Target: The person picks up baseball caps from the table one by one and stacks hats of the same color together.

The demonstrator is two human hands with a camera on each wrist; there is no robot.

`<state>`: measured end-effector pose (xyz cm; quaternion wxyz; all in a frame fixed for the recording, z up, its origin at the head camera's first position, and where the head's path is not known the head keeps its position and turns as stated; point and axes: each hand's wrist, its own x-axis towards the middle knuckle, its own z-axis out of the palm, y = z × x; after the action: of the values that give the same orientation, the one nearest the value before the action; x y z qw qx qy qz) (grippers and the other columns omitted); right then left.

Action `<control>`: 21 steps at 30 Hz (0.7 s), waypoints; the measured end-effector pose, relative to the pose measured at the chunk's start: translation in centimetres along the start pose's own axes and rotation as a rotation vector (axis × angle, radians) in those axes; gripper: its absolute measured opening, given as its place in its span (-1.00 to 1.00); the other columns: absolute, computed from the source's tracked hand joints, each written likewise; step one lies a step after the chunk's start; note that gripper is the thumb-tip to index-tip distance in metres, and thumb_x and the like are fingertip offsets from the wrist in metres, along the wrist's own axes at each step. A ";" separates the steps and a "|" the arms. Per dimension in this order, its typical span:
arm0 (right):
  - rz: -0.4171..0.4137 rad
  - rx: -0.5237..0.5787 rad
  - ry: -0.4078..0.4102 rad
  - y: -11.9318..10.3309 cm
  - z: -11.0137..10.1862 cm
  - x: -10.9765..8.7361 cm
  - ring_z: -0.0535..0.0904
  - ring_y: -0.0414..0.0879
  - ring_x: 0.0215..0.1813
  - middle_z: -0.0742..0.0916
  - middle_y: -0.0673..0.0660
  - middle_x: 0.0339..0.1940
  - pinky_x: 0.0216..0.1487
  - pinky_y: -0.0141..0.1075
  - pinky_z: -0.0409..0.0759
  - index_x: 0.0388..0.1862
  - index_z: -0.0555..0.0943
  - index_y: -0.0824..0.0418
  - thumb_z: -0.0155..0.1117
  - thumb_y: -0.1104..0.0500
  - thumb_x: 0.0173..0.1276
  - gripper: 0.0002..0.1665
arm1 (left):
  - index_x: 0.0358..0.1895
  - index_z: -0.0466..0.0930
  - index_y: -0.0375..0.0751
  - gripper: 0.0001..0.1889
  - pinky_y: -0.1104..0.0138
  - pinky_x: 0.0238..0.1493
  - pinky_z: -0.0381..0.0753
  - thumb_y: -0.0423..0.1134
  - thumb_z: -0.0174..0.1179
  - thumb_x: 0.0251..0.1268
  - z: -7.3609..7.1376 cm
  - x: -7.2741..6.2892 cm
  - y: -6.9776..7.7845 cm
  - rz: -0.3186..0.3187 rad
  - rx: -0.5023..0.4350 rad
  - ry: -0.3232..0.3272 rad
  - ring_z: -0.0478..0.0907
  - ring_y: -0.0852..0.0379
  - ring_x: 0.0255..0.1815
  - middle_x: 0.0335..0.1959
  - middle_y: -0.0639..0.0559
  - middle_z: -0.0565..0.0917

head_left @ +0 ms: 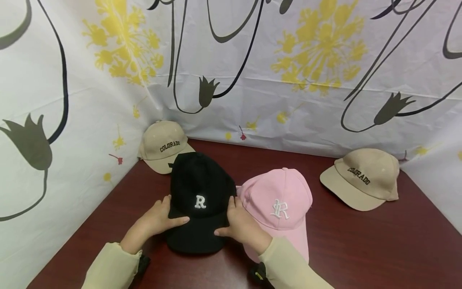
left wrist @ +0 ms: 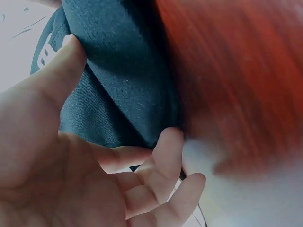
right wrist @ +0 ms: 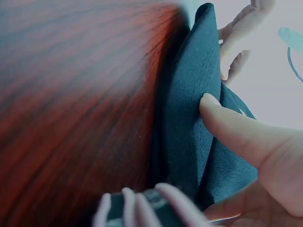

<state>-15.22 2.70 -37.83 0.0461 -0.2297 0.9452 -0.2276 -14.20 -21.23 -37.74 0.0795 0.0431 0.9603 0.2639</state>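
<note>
Black cap (head_left: 199, 184), white R (head_left: 200, 202) on front, brim (head_left: 196, 237) nearest

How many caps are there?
4: black cap between left hand and right hand; pink cap just right of it; one tan cap at back left; another tan cap far right.

A broad lane of bench (head_left: 346, 245) runs between the pink cap (head_left: 278, 200) and the right beige cap (head_left: 364, 176). The pink cap crowds the right fingers (head_left: 233, 205) at the black cap's (head_left: 200, 184) side. The left beige cap (head_left: 162, 146) obstructs behind-left; hanging cloth (head_left: 274, 132) walls the back and both sides.
</note>
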 end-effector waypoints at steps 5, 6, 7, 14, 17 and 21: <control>0.009 -0.065 -0.008 -0.2 0.0 0.0 0.24 0.24 0.28 0.24 0.58 0.25 0.18 -0.12 0.31 0.23 0.12 0.69 0.46 -0.10 -0.02 0.17 | 0.24 -0.01 -0.73 0.08 -0.09 0.06 0.30 0.19 0.26 0.00 -0.1 0.3 0.1 0.006 0.038 -0.019 0.26 -0.40 0.16 0.12 -0.65 0.22; 0.013 -0.071 -0.012 -0.2 0.0 0.0 0.24 0.23 0.28 0.25 0.58 0.25 0.18 -0.12 0.31 0.23 0.13 0.69 0.46 -0.10 -0.02 0.16 | 0.24 -0.01 -0.73 0.08 -0.10 0.06 0.30 0.19 0.26 0.00 -0.2 0.3 0.1 0.009 0.043 -0.024 0.26 -0.41 0.15 0.12 -0.66 0.23; 0.015 -0.081 -0.015 -0.2 0.0 0.1 0.25 0.23 0.28 0.25 0.58 0.25 0.18 -0.13 0.32 0.23 0.13 0.69 0.45 -0.11 -0.01 0.16 | 0.24 -0.02 -0.73 0.08 -0.10 0.06 0.30 0.19 0.26 0.01 -0.2 0.3 0.2 0.008 0.045 -0.030 0.26 -0.40 0.15 0.12 -0.65 0.23; 0.018 -0.100 -0.010 -0.2 0.1 0.2 0.27 0.21 0.27 0.29 0.57 0.23 0.17 -0.14 0.33 0.24 0.13 0.68 0.44 -0.12 -0.01 0.16 | 0.26 -0.03 -0.72 0.09 -0.11 0.07 0.28 0.22 0.23 0.02 -0.5 0.3 0.3 -0.008 0.039 -0.045 0.24 -0.40 0.17 0.15 -0.64 0.21; 0.009 -0.091 -0.002 -0.2 0.0 0.1 0.28 0.21 0.27 0.30 0.56 0.22 0.17 -0.14 0.32 0.24 0.13 0.68 0.45 -0.12 -0.01 0.16 | 0.27 -0.04 -0.70 0.11 -0.12 0.07 0.28 0.26 0.20 0.02 -0.4 0.0 0.1 -0.025 0.039 -0.035 0.23 -0.42 0.17 0.16 -0.64 0.20; -0.001 -0.087 0.011 -0.1 -0.1 -0.4 0.25 0.21 0.29 0.31 0.55 0.23 0.19 -0.13 0.30 0.23 0.14 0.68 0.45 -0.09 -0.01 0.15 | 0.27 -0.07 -0.71 0.15 -0.13 0.05 0.30 0.28 0.21 -0.01 -0.1 -0.5 0.2 -0.024 0.045 0.022 0.21 -0.45 0.16 0.15 -0.63 0.19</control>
<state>-14.86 2.82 -37.72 0.0309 -0.2308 0.9542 -0.1877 -13.73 -21.16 -37.47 0.0712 0.0303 0.9672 0.2418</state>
